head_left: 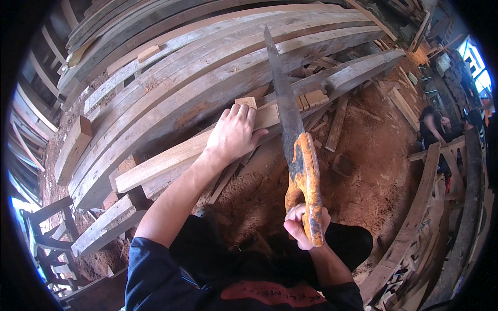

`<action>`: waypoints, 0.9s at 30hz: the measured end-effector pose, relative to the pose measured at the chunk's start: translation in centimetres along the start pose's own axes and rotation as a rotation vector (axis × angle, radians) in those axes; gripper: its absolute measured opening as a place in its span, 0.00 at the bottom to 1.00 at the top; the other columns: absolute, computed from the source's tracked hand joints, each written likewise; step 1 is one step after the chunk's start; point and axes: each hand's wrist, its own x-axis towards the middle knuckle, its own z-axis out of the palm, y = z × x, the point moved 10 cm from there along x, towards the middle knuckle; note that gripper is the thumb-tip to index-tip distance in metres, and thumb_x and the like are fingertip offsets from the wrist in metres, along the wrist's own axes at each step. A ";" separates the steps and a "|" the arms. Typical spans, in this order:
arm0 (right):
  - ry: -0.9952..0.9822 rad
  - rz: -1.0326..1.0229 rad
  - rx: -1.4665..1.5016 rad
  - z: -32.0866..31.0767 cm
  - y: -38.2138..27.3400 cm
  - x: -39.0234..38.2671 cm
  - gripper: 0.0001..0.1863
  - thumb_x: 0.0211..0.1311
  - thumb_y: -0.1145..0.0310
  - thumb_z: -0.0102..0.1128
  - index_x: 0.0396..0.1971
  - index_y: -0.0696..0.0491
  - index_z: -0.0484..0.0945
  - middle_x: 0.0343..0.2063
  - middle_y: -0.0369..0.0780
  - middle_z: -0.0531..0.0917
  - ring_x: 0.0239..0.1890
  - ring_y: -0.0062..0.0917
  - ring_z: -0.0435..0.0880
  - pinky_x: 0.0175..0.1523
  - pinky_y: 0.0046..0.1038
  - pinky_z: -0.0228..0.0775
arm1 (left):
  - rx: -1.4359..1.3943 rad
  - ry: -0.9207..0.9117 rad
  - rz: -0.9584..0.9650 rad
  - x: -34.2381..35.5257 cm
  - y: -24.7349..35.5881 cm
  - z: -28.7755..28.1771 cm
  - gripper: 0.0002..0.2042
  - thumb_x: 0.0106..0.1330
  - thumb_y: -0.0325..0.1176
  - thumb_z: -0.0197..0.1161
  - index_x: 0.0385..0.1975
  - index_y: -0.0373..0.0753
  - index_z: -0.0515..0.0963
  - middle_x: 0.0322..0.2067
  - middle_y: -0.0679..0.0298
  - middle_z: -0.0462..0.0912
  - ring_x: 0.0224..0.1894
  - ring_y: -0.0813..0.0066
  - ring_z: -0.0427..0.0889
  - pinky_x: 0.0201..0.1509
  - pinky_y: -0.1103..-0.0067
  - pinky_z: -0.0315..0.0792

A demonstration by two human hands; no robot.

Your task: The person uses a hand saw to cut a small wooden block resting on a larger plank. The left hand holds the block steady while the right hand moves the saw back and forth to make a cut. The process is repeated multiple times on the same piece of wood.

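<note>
My right hand (306,226) is wrapped round the worn orange-and-black handle of a handsaw (285,98). The saw's long grey blade lies across a pale wooden beam (171,160), close to the beam's right end, its tip pointing away from me. Just right of the blade, several crosswise cuts mark that beam end. My left hand (232,132) clasps the beam from above, left of the blade, fingers bent over its far side. A small wood block (247,102) sits at those fingertips; whether they grip it too, I cannot tell.
Long grey beams (202,83) lie side by side beyond my hands. A shorter grey timber (111,223) is at the lower left. Sawdust covers the reddish floor (358,171). Another person (433,127) is at the far right, near more stacked planks (410,238).
</note>
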 end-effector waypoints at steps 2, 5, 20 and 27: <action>0.020 -0.013 -0.015 0.0 -0.1 0.2 0.13 0.54 0.82 0.67 0.25 0.55 0.68 0.17 0.35 0.74 0.18 0.19 0.75 0.25 0.21 0.66 | -0.006 0.005 0.002 0.0 0.0 0.1 0.26 0.64 0.51 0.60 0.41 0.28 0.74 0.37 0.52 0.77 0.44 0.58 0.76 0.51 0.68 0.71; 0.056 -0.029 -0.039 0.1 -0.1 0.3 0.14 0.51 0.78 0.72 0.23 0.54 0.71 0.14 0.34 0.75 0.14 0.18 0.73 0.20 0.20 0.63 | -0.013 0.009 0.001 -0.1 -0.1 0.2 0.26 0.64 0.52 0.60 0.42 0.28 0.74 0.37 0.51 0.76 0.44 0.57 0.76 0.51 0.67 0.71; 0.026 -0.008 0.045 -0.3 0.4 0.2 0.14 0.50 0.75 0.75 0.26 0.54 0.73 0.16 0.34 0.76 0.17 0.17 0.76 0.23 0.19 0.64 | 0.010 -0.009 -0.005 -0.1 0.0 0.2 0.27 0.66 0.52 0.57 0.45 0.27 0.73 0.40 0.49 0.78 0.47 0.56 0.77 0.53 0.68 0.71; -0.050 0.005 -0.085 0.7 -0.3 0.7 0.15 0.49 0.78 0.74 0.25 0.54 0.70 0.18 0.34 0.76 0.17 0.16 0.75 0.23 0.19 0.65 | -0.009 -0.028 0.000 0.1 0.1 0.4 0.28 0.67 0.52 0.56 0.46 0.26 0.73 0.42 0.47 0.77 0.49 0.55 0.76 0.55 0.67 0.70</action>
